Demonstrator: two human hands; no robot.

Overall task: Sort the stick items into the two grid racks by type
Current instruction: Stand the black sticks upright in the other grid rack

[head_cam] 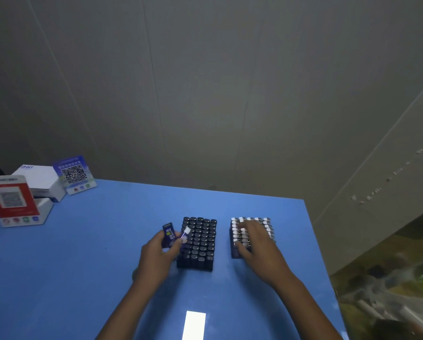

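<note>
1. Leftmost, a red QR-code stand [11, 201] leans at the table's far left edge, with white boxes [42, 182] stacked just behind it and a blue QR-code stand [74, 174] propped against them.
2. The blue table [83, 253] carries everything else; a bright white rectangular reflection [194, 325] sits on its near edge.
3. The left hand [160, 253] hovers just left of the dark rack, its fingers curled round two stick items: a dark purple stick [168, 235] standing nearly upright and a white-tipped stick [184, 235] tilted toward the rack, its tip over the rack's left columns.
4. The dark rack [198, 242] stands at the table's middle, a grid whose cells hold black-capped sticks upright, rows packed close; whether any cell under the tilted stick is vacant, I cannot tell.
5. A strip of bare table separates the two racks; they stand near each other but apart.
6. The light rack [250, 236] stands to the right, its cells holding sticks with white or silvery tops, also upright in tight rows.
7. The right hand [257, 242] lies over the light rack, fingers spread apart and reaching down onto the stick tops at the rack's left side; whether the fingertips pinch one stick is too blurred to tell.
</note>
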